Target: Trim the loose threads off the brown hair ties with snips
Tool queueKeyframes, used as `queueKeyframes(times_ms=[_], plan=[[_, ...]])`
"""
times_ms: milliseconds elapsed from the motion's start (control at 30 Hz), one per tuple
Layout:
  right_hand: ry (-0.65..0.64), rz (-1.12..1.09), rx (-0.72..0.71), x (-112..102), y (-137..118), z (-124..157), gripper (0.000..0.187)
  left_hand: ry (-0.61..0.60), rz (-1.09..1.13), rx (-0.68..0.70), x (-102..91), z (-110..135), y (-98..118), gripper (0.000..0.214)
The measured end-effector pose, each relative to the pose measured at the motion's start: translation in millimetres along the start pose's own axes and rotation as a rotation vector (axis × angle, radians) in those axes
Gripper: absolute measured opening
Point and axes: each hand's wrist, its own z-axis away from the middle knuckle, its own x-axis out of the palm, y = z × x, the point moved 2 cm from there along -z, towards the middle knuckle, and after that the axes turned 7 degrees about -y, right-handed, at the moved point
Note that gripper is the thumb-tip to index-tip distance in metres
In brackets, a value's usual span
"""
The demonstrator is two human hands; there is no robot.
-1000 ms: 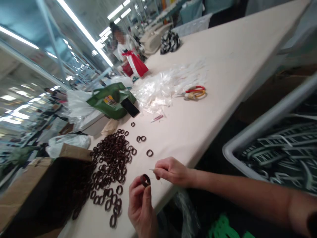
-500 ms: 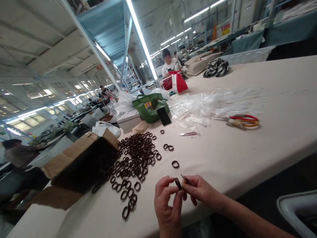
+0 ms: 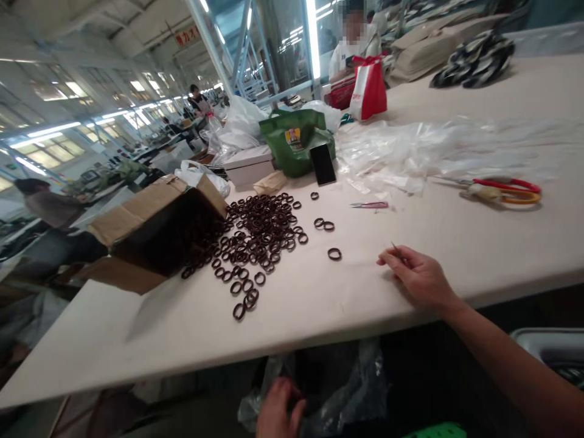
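Observation:
My right hand (image 3: 417,277) rests on the cream table (image 3: 456,243) near its front edge, fingers pinched on a thin dark pointed tool (image 3: 396,248). My left hand (image 3: 278,410) is below the table edge, at the mouth of a clear plastic bag (image 3: 337,389) with dark contents; its fingers are curled and what they hold is hidden. A heap of dark brown elastic rings (image 3: 255,237) lies on the table to the left, spilling from a tipped cardboard box (image 3: 155,225). One loose ring (image 3: 334,253) lies closest to my right hand.
Red and yellow scissors (image 3: 502,190), small pink snips (image 3: 369,205), a pile of clear plastic sleeves (image 3: 410,152), a black phone (image 3: 323,164) against a green bag (image 3: 292,140), and a white box (image 3: 249,165) lie further back. A person sits behind a red bag (image 3: 368,88).
My left hand dropped from in front of me to below the table edge with the ring it held. My right hand moved out onto the table. The view tilted down.

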Motion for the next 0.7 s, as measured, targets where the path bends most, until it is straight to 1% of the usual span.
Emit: queueKeyframes(times_ms=[67,133,233,300,367,433,533,600,700], plan=[[-0.013,0.069,-0.029,2.0,0.2,0.8,0.04,-0.006,0.006,0.0,-1.9,3.9,-2.8,0.045],[-0.03,0.118,-0.051,3.9,0.0,0.7,0.038,0.064,0.023,0.035,-17.5,-4.8,3.9,0.034],[-0.045,0.154,-0.064,5.2,0.2,0.6,0.036,0.229,-0.056,0.106,-57.2,-34.1,16.7,0.017],[-0.045,0.174,-0.064,5.2,1.0,0.8,0.034,0.31,-0.184,0.135,-81.0,-57.7,18.3,0.016],[-0.045,0.199,-0.068,4.9,1.9,1.1,0.033,0.337,-0.323,0.128,-94.7,-79.5,13.3,0.021],[-0.05,0.215,-0.072,4.6,2.4,1.2,0.032,0.315,-0.438,0.12,-98.4,-96.9,6.1,0.026],[-0.061,0.215,-0.068,4.5,1.6,1.2,0.031,0.27,-0.527,0.161,-97.3,-114.8,1.3,0.026],[-0.064,0.212,-0.065,4.7,-0.1,1.1,0.03,0.299,-0.55,0.203,-100.5,-125.1,5.3,0.024],[-0.07,0.208,-0.069,5.1,-3.6,0.9,0.03,0.349,-0.566,0.235,-110.8,-146.9,19.3,0.023]])
